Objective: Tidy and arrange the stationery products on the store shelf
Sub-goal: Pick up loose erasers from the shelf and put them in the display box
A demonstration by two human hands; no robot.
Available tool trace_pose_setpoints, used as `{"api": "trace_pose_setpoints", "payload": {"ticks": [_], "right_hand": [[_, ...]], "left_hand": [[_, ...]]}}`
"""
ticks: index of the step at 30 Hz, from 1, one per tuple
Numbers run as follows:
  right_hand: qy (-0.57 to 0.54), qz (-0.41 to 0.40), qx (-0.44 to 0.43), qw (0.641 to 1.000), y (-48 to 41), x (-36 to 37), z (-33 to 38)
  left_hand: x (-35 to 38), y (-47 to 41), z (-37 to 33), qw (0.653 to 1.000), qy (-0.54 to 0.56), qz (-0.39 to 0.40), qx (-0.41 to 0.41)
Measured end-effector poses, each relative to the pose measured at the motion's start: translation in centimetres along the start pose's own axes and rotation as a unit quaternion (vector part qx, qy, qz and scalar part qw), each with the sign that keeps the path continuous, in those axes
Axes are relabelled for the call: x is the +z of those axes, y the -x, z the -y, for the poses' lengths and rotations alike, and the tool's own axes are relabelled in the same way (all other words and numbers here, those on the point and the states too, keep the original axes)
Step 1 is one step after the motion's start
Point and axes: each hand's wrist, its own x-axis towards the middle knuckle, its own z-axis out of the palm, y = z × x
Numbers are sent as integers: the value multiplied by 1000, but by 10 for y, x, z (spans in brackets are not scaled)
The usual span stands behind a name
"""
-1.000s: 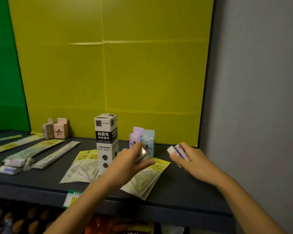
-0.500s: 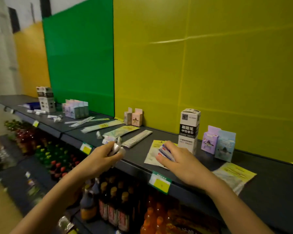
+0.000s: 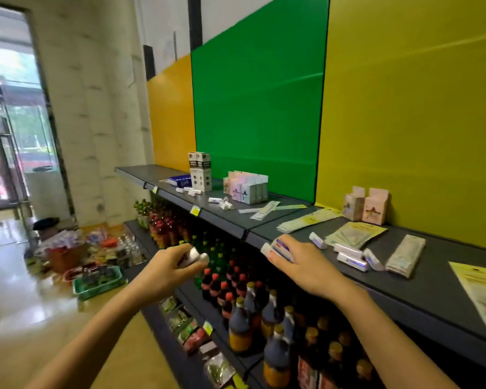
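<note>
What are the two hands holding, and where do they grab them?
The left hand pinches small white erasers by their sides. The right hand wraps more erasers around their middles.

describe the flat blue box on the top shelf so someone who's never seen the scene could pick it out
Start at the dark grey top shelf and follow it to its far end, where the orange wall panel meets the green one. Just left of the pair of tall white-and-black cartons lies the flat blue rectangular box. It is the only blue item there, lying flat while its neighbours stand upright.
</note>
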Motion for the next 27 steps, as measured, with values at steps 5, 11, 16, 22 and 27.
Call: {"api": "trace_pose_setpoints", "payload": {"ticks": [5,11,16,22,27], "right_hand": [[6,13,-15,1000,-81,53,33],[29,36,-38,998,-184,122,50],[-23,51,-29,998,-285,175,61],[-34,52,-49,997,-401,235,78],[-10,49,-55,997,-485,284,94]], "left_hand": [[-45,-15,79,998,-49,-28,-34],[-74,-51,179,991,-67,-68,-89],[-101,-98,255,981,-99,-91,-140],[-140,-159,336,975,-79,-99,-182],[-163,-206,413,976,-80,-94,-181]]}}
